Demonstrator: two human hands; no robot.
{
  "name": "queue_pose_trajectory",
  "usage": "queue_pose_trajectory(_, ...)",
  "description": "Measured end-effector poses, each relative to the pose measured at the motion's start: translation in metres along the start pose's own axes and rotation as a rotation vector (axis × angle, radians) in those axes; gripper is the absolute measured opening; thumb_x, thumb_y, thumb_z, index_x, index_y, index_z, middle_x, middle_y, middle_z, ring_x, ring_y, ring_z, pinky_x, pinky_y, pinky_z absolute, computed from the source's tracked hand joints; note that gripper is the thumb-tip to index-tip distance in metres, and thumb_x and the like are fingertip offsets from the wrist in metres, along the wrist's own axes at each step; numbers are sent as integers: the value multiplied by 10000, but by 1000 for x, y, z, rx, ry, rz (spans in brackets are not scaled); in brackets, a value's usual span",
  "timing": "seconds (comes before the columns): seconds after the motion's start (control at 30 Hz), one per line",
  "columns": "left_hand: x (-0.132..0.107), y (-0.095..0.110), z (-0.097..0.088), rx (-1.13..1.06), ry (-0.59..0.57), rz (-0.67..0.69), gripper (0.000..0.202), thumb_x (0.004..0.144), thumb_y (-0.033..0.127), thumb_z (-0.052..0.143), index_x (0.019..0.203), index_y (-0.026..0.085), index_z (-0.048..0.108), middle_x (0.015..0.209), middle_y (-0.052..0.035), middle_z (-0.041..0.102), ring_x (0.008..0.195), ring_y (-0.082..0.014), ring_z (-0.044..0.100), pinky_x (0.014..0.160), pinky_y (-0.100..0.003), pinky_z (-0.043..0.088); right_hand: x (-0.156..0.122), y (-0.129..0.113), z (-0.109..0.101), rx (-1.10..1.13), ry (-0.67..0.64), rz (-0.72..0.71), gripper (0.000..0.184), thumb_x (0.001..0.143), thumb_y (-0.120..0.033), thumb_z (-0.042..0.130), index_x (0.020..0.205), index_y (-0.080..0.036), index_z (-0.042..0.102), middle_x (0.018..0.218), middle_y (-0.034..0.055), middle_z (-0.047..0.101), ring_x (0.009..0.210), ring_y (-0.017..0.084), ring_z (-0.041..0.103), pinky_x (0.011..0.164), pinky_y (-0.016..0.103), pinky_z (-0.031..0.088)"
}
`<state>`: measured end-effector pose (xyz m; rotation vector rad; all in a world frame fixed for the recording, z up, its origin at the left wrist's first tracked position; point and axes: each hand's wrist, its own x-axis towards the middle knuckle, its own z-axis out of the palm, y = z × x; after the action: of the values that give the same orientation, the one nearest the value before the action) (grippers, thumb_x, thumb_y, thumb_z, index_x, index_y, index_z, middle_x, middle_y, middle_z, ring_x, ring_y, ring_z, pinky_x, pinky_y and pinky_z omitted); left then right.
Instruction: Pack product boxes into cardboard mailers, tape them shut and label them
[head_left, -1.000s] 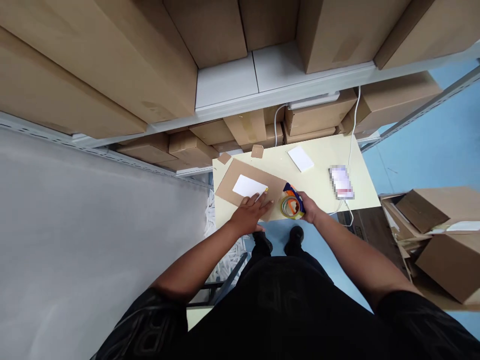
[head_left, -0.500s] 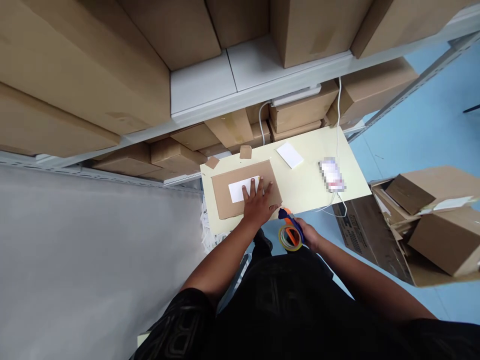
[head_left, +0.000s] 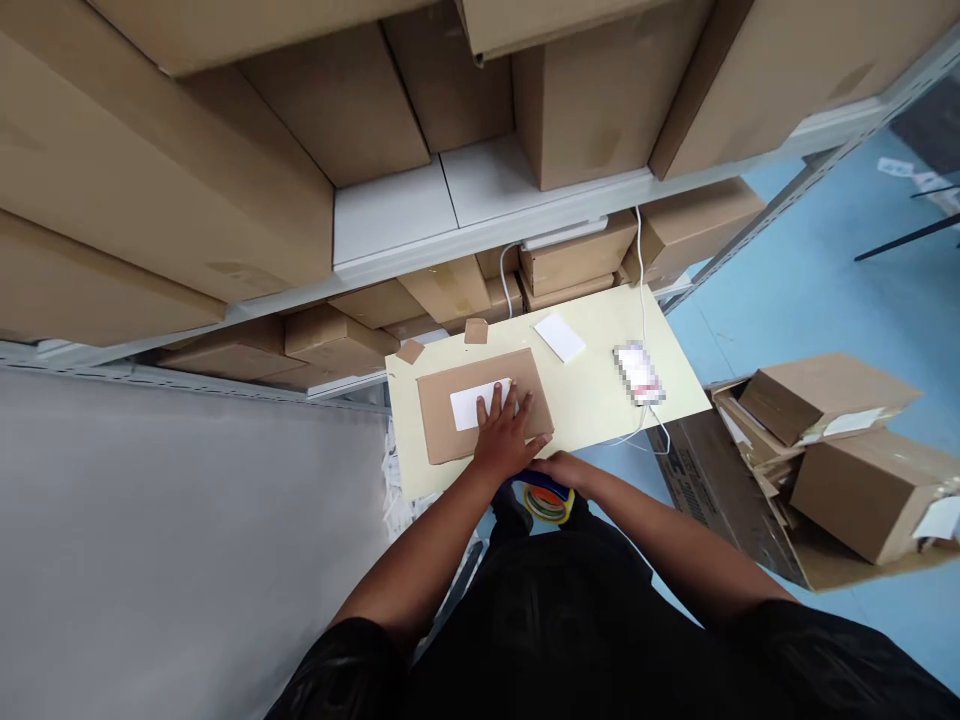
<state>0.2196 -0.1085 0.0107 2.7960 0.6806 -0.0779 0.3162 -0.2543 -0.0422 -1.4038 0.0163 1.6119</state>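
A flat cardboard box [head_left: 439, 420] lies on the cream table [head_left: 600, 415], with a white label [head_left: 463, 408] on its top. My left hand [head_left: 504, 430] rests on the box with its fingers spread, covering part of the label. Close to the box's near right corner, my right hand [head_left: 562, 470] is wrapped round a tape dispenser [head_left: 546, 482]. The dispenser has a blue body and carries a roll of yellowish tape [head_left: 547, 505]. It is below the table's front edge, and its front end is hidden behind my left wrist.
On the table lie a white pad [head_left: 559, 337], a blurred-out phone-like item [head_left: 639, 374] with white cables, and two small cardboard pieces [head_left: 476, 330]. Shelves [head_left: 487, 225] full of boxes rise behind. At right stands a large open carton [head_left: 701, 490] holding boxes.
My right hand has brought the tape dispenser left and turned it, to beside my left wrist at the box's near edge. My left hand stays on the box. The view has shifted slightly.
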Motion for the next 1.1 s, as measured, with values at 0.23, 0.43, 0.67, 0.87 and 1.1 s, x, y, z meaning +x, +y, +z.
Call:
queue_pose_trajectory(0.23,-1,2,1,-68,72,-5,799,955,652,549,1600,205,398,1729,-147,209,1605,-401,75,1246,-697,35,-73,-3,-108,-79,476,17,403,821,-566,705,864,-169,760,800,116,786,707,270,726,634,346,536)
queue_pose_trajectory(0.43,-19,-12,-19,-241,151,-82,451,1023,437,513,1393,197,604,1620,-121,455,1568,-287,289,1269,-572,240,-54,-49,-127,-388,638,-287,260,791,-441,645,621,-246,622,554,12,634,614,234,605,571,310,409)
queue_pose_trajectory(0.67,-100,-31,-30,-239,417,-295,317,973,314,549,1253,227,669,1467,-96,597,1458,-269,459,1234,-509,376,-22,-108,-103,-455,510,-438,292,797,-498,575,647,-248,592,610,7,623,622,209,553,570,301,396)
queue_pose_trajectory(0.87,-142,-64,-20,-285,426,-484,362,945,312,556,1278,210,654,1475,-116,577,1419,-287,507,1226,-507,398,-40,-192,-63,-609,452,-659,322,836,-499,558,639,-245,537,595,2,576,626,201,517,575,311,348)
queue_pose_trajectory(1.1,-136,-105,-18,-414,386,-482,370,937,306,562,1289,220,635,1453,-105,595,1400,-263,536,1226,-479,404,-61,-339,79,-953,429,-1086,251,811,-341,744,707,-239,541,875,99,688,1171,328,566,928,367,420)
